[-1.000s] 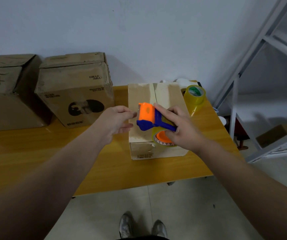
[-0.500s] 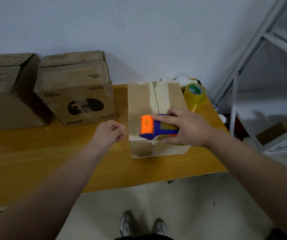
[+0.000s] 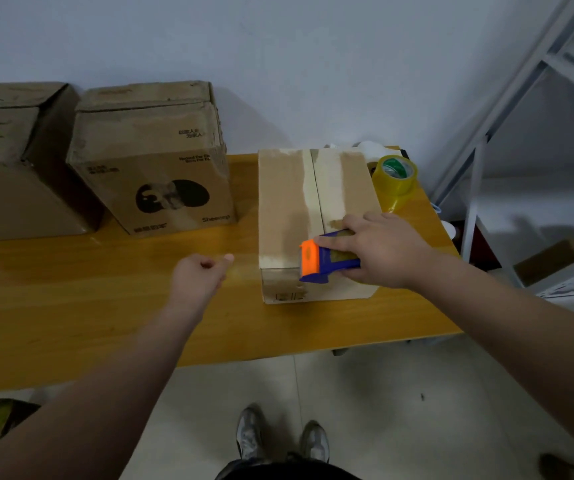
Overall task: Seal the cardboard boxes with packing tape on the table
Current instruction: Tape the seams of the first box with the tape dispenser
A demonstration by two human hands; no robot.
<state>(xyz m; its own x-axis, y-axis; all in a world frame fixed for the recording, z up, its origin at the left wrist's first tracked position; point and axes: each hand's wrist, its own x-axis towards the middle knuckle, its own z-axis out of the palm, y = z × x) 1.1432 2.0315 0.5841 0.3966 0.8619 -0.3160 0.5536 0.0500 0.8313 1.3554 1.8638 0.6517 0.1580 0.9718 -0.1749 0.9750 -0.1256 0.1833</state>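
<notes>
The right hand [image 3: 385, 251] grips the tape dispenser [image 3: 323, 259] on the near top edge of the small cardboard box [image 3: 285, 202], near the right end of the table [image 3: 105, 306]. The left hand [image 3: 197, 277] is curled and apart from the box; I cannot tell if it pinches tape. With nothing steadying it, the box may slide and skew the tape.

Tabletop [image 3: 71, 306]: 3 boxes: left box [image 3: 1, 195], mid box [image 3: 154, 188], right box [image 3: 285, 202]; 1 tape dispenser [image 3: 313, 259]; 1 tape roll [image 3: 396, 178].

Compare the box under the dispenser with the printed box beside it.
The small box has a pale strip along its top seam; the printed box bears a black logo. The right hand holds a dispenser on the small box; the printed box is untouched. Both are closed brown cardboard on the table.
</notes>
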